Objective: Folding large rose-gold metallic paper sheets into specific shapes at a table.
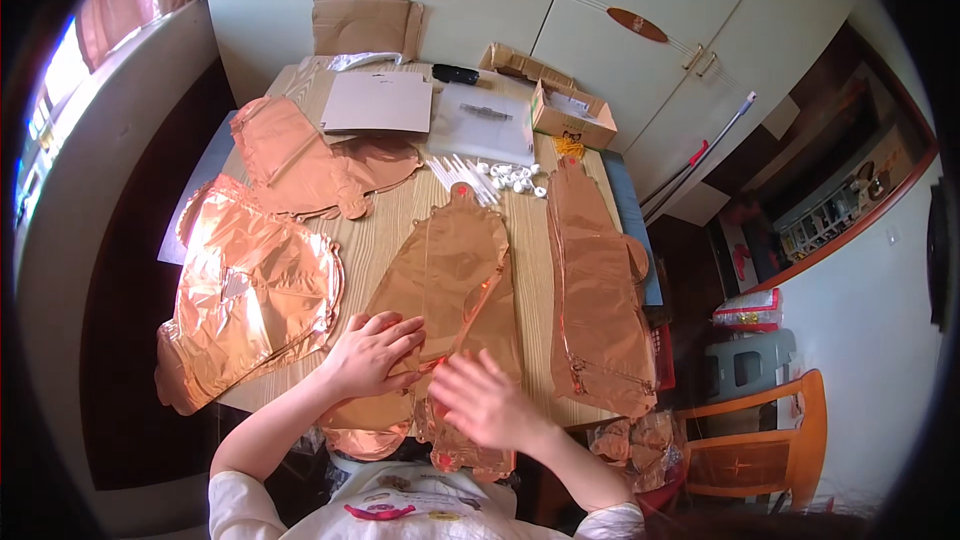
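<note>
In front of me a flat, copper-coloured foil balloon (450,255) lies partly folded lengthwise, its lower end hanging over the table's near edge. My left hand (370,352) rests flat on its left side, fingers stretched out. Over the folded strip at its right is my right hand (484,402), slightly blurred, with its fingers apart and nothing in them. Another flat foil balloon, folded long and narrow (600,300), lies to the right. To the left a shiny, crumpled foil balloon (255,285) is spread out, and more matte foil (290,160) lies behind it.
White sticks (462,180) and small white cups (515,177) lie beyond the middle foil. Farther back are a pale flat board (378,103), a clear plastic bag (485,125) and an open cardboard box (573,115). A wooden chair (755,440) stands at right.
</note>
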Demonstrator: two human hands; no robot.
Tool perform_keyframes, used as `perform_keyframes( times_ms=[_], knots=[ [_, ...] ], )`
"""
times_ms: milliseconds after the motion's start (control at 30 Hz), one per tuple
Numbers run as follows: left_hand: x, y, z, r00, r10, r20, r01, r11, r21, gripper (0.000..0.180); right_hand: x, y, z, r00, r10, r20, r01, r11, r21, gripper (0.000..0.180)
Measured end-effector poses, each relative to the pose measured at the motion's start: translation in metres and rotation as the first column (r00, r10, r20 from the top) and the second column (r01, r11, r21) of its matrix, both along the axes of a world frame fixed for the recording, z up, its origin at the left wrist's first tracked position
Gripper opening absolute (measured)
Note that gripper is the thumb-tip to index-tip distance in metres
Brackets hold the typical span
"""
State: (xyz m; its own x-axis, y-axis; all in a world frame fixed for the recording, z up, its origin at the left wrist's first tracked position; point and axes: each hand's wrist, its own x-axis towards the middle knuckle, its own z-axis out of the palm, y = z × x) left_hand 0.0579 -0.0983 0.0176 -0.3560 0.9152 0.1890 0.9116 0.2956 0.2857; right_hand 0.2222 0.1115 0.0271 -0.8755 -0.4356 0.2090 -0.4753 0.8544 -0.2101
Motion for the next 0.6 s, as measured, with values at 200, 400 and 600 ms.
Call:
perform_keyframes(
  times_ms=[200, 400, 600],
  knots=[
    [0.000, -0.001, -0.003, 1.000, 0.000, -0.012, 0.001, 1.000, 0.021, 0.063, 0.012, -0.028, 0.003, 0.980, 0.177, 0.093, -0.170, 0.983, -0.074, 0.055],
    [0.001, -0.002, 0.001, 1.000, -0.012, -0.007, 0.012, 1.000, 0.000, 0.064, 0.022, -0.026, 0.004, 0.990, 0.091, 0.112, -0.081, 0.992, -0.093, 0.059],
    [0.000, 0.000, 0.003, 0.999, -0.029, -0.016, 0.029, 1.000, -0.013, 0.064, 0.002, -0.026, -0.003, 0.981, 0.167, 0.098, -0.156, 0.981, -0.111, 0.051]
  ],
)
